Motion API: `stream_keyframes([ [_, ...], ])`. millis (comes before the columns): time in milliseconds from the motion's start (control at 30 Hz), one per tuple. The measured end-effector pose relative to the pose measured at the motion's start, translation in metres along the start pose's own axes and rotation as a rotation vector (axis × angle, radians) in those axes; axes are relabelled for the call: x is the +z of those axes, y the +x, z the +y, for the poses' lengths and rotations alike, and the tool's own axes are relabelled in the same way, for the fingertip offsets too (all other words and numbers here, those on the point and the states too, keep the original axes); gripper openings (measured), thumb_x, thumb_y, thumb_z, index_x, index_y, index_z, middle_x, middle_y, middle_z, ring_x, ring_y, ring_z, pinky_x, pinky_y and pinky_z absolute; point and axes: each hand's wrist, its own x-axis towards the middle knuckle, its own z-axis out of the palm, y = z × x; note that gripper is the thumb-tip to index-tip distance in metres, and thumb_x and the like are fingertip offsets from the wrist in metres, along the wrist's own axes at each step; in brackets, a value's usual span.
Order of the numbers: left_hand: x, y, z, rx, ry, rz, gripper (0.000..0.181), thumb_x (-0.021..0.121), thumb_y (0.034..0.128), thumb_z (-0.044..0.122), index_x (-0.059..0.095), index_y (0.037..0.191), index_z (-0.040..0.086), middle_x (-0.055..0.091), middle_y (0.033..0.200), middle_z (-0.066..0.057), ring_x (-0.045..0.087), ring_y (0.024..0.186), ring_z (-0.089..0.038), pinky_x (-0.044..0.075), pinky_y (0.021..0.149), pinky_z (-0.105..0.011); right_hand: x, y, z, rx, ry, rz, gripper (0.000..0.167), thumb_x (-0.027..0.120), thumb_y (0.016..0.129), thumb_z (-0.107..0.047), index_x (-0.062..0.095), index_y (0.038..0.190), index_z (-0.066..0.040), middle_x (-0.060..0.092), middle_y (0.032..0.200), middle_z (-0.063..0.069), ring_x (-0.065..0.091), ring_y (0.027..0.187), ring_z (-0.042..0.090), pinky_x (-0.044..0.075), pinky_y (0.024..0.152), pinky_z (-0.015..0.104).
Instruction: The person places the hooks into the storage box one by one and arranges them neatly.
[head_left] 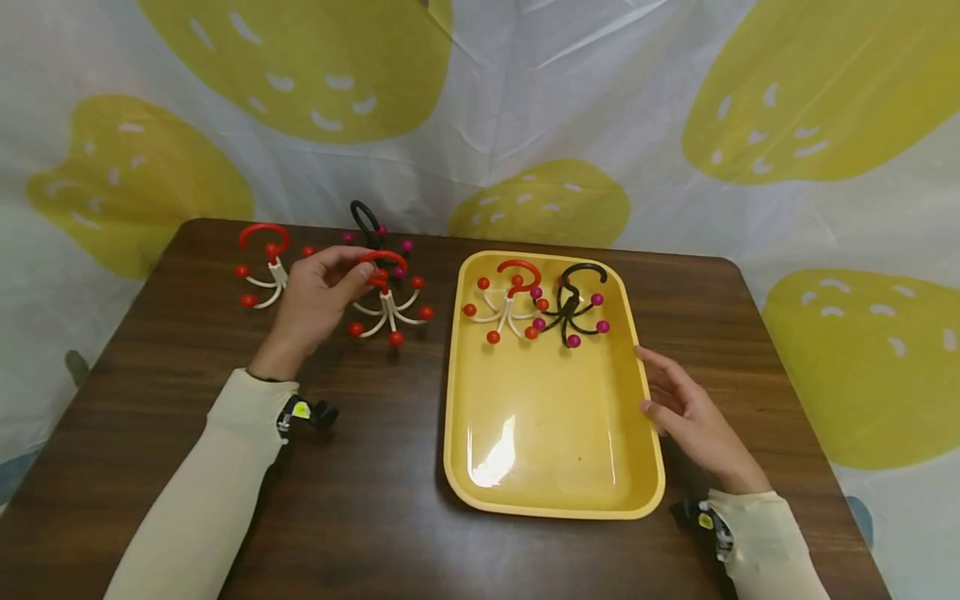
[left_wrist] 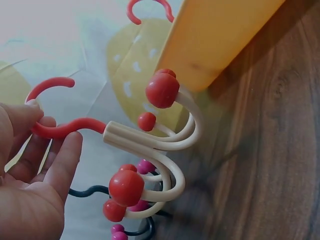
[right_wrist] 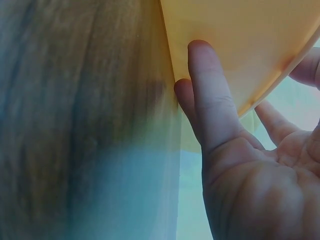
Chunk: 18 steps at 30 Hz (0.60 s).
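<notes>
My left hand [head_left: 318,292] pinches the red hook of a cream hook hanger [head_left: 387,308] with curved arms and red ball tips. In the left wrist view this hanger [left_wrist: 137,142] is tilted, its arms held over the table. At the tray's right side, my right hand [head_left: 693,417] touches the outer wall with fairly straight fingers [right_wrist: 212,95]. The yellow tray [head_left: 540,505] holds a cream-and-red hanger [head_left: 508,312] and a black hanger [head_left: 570,308] with magenta ball tips, both at its far end.
Left of my left hand stands another cream-and-red hanger [head_left: 277,271]. Behind that hand is a black-and-magenta hanger [head_left: 365,218], partly hidden. A brown wooden table [head_left: 360,500] lies under everything, and a white sheet with yellow shapes [head_left: 540,108] hangs behind its far edge.
</notes>
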Motion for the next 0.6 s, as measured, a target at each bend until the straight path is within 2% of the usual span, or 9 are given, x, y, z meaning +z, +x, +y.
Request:
stream_keyframes([
  [167, 0.000, 0.003, 0.005, 0.014, -0.026, -0.014, 0.035, 0.070, 0.1041, 0.019, 0.068, 0.132, -0.003, 0.080, 0.112, -0.009, 0.077, 0.097, -0.006, 0.062, 0.088, -0.021, -0.001, 0.001, -0.002, -0.005, 0.008, -0.006, 0.068, 0.058, 0.106, 0.000, 0.031, 0.166, -0.014, 0.047, 0.152, 0.033, 0.066, 0.115, 0.001, 0.062, 0.071, 0.029],
  [400, 0.002, 0.003, 0.013, 0.069, -0.049, 0.025, 0.030, 0.072, 0.1022, 0.016, 0.071, 0.126, -0.004, 0.077, 0.102, 0.005, 0.076, 0.091, -0.007, 0.063, 0.082, -0.021, -0.002, 0.000, 0.000, 0.005, 0.005, 0.000, 0.068, 0.057, 0.106, -0.001, 0.031, 0.166, -0.016, 0.048, 0.151, 0.031, 0.066, 0.115, 0.002, 0.061, 0.070, 0.028],
  [600, 0.004, 0.002, 0.024, 0.086, -0.067, 0.045, 0.029, 0.073, 0.1013, 0.014, 0.072, 0.123, -0.004, 0.076, 0.098, 0.004, 0.075, 0.085, -0.007, 0.063, 0.077, -0.020, -0.001, 0.000, 0.000, 0.000, 0.005, 0.002, 0.068, 0.058, 0.105, 0.000, 0.032, 0.166, -0.016, 0.049, 0.150, 0.031, 0.066, 0.115, 0.003, 0.060, 0.068, 0.028],
])
